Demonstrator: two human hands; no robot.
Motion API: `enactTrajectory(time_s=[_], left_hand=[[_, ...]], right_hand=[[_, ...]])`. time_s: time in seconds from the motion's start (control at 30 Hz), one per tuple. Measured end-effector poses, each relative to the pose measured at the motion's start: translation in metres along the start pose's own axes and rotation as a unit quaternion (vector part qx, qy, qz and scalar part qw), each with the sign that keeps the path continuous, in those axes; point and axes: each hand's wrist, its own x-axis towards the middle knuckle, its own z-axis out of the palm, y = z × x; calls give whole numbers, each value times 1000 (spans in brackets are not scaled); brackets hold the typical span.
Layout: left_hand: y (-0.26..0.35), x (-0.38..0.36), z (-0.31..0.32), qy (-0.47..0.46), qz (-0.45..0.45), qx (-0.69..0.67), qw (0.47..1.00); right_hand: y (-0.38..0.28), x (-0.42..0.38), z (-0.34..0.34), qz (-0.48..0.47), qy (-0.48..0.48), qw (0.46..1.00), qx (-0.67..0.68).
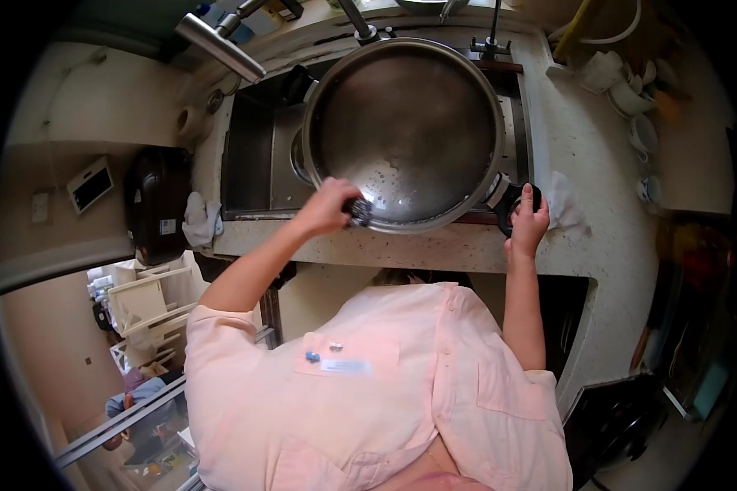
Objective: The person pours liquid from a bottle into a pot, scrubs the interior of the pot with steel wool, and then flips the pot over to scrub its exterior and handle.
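Note:
A large round steel pan (409, 135) rests over the metal sink (250, 159), with water drops on its surface near the front. My left hand (332, 206) is closed on a dark scrubber (358, 211), pressed to the pan's front left rim. On the other side, my right hand (527, 219) grips the pan's black handle (509, 209), thumb on top. Part of the scrubber is hidden by my left fingers.
A metal faucet spout (221, 47) reaches in at the upper left. White cloths lie left (202, 219) and right (567, 204) of the sink. Cups (643, 135) stand along the right wall. A dark appliance (157, 204) sits at the left.

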Motion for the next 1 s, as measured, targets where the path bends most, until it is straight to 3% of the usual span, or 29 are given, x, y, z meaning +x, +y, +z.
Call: enactTrajectory(time_s=[0.07,0.17,0.27,0.37,0.4,0.5,0.57,0.7,0.8,0.9,1.0], left_hand=[[-4,-5,-17,28,-21,30,999],[12,5,-11,-54,12,-29,998],[56,25,26,-67,98,-138,983],[86,36,37,12,124,-157,980],[79,35,38,-5,101,-206,973],[34,21,19,-81,62,-100,990],[15,9,2,-48,53,-16,997],[49,30,26,-60,106,-125,985],[79,42,30,-37,150,-60,986],[34,33,24,-107,130,21,986],[32,25,14,-89,133,41,986]], right_hand=[[-6,0,3,9,-6,1000,3],[-11,-2,6,17,-1,1000,-3],[-9,-2,6,12,-1,1000,-4],[-4,-2,4,11,-3,1000,3],[-4,-1,3,12,-5,1000,6],[-4,-3,2,14,-4,1000,3],[-5,-5,3,14,3,1000,2],[-8,-5,5,15,5,1000,9],[-2,-5,2,15,19,1000,-6],[-5,-10,2,22,12,1000,15],[-4,-10,3,22,15,999,29]])
